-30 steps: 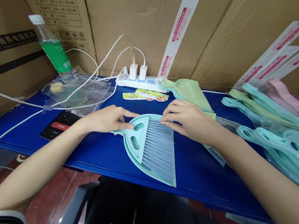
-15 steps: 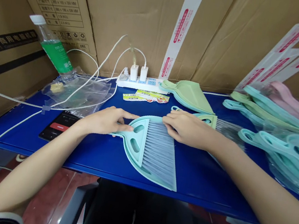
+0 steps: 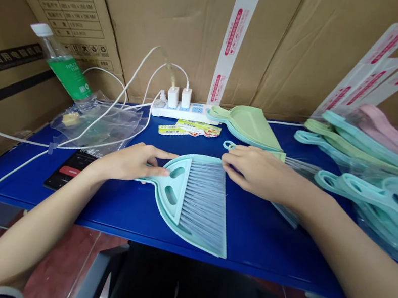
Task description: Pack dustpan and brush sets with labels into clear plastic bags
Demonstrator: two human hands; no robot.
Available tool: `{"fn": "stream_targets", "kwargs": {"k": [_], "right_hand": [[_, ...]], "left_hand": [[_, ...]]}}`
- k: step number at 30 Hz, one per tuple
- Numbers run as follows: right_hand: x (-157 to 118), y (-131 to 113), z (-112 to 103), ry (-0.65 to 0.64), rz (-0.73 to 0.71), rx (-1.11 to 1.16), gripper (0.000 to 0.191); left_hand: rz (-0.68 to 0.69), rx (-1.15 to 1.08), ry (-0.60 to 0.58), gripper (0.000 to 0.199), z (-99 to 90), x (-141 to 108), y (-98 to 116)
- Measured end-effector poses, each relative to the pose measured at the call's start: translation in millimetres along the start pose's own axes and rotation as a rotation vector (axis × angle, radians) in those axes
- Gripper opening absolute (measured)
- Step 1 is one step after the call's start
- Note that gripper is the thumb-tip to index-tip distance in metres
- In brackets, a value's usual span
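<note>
A light-blue hand brush (image 3: pixel 179 186) with grey bristles lies in a matching dustpan (image 3: pixel 219 247) at the table's front. My left hand (image 3: pixel 137 161) is closed round their stacked handles, thumb on top and index finger stretched along the pan's back edge. My right hand (image 3: pixel 252 171) has its fingers curled, their tips right by the dustpan's far right corner; whether they pinch anything is hidden. Behind that hand lies a green-topped brush (image 3: pixel 280 156), partly covered. Farther back rests a green dustpan (image 3: pixel 257 126) stacked on a blue one.
Several bagged dustpan sets (image 3: pixel 371 195) are piled at the right. A power strip (image 3: pixel 190 111) with chargers stands along the cardboard (image 3: pixel 189 29), near paper labels (image 3: pixel 189 129). At the left are a bottle (image 3: pixel 68 74), plastic bags (image 3: pixel 111 123), a phone (image 3: pixel 68 169) and loose white cables (image 3: pixel 23 139).
The view has shifted slightly. My right hand has moved a little to the right relative to the dustpan's corner. The left hand keeps its hold on the handles.
</note>
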State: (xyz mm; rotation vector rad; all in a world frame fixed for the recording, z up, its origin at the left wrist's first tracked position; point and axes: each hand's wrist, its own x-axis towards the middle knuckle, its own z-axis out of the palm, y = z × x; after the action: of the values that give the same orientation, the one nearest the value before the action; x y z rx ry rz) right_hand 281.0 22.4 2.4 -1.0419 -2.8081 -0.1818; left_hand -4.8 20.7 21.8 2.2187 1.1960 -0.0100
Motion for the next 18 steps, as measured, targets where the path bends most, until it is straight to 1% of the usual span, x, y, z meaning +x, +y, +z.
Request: {"fn": "stream_targets", "kwargs": {"k": [3, 5, 7, 9, 13, 18], "right_hand": [[3, 10, -7, 0.009, 0.050, 0.014, 0.031], [10, 16, -12, -0.006, 0.137, -0.016, 0.029], [21, 19, -14, -0.066, 0.226, -0.095, 0.028], [35, 19, -14, -0.168, 0.265, -0.214, 0.029], [61, 15, -6, -0.207, 0.243, -0.263, 0.024], [79, 19, 11, -0.214, 0.193, -0.292, 0.020]], "left_hand": [[-0.012, 0.009, 0.000, 0.065, -0.1, 0, 0], [0.005, 0.013, 0.002, 0.064, -0.1, 0, 0], [0.030, 0.018, 0.013, 0.063, -0.2, 0, 0], [0.043, 0.022, 0.024, 0.062, -0.3, 0, 0], [0.044, 0.014, 0.018, 0.063, -0.3, -1, 0], [0.043, 0.009, 0.014, 0.060, 0.2, -2, -1]]}}
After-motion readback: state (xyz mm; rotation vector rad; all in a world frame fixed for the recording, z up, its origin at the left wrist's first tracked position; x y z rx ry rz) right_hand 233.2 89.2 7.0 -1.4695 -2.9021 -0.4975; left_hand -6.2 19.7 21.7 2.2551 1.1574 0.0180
